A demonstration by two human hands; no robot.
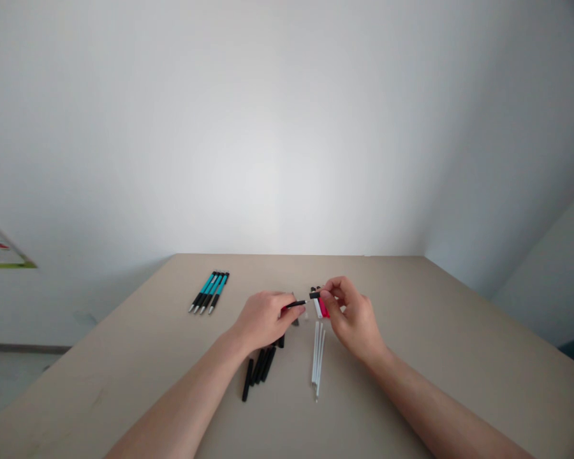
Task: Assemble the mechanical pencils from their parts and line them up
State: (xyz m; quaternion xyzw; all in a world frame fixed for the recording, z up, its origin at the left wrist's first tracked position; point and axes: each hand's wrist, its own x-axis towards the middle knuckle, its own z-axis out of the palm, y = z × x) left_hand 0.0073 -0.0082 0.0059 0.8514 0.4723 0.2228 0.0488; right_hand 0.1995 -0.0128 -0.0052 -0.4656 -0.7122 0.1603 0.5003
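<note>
My left hand (266, 317) pinches a slim black pen part (296, 304) whose thin pale end points right. Between the thumb and fingers of my right hand (354, 319) is a short black pen piece (314, 295). The two parts are held end to end, very close; whether they touch I cannot tell. Below my left hand lie several black pen tubes (262, 368), partly hidden by it. Several thin white refills (318, 360) lie side by side between my forearms. White and pink pen barrels (322, 308) lie behind my right hand, partly covered.
Several teal and black pens (210, 292) lie in a row at the table's left rear. Small dark and clear parts (295, 319) lie between my hands, too small to name. The beige table (397, 395) meets a white wall (287, 140) at the back.
</note>
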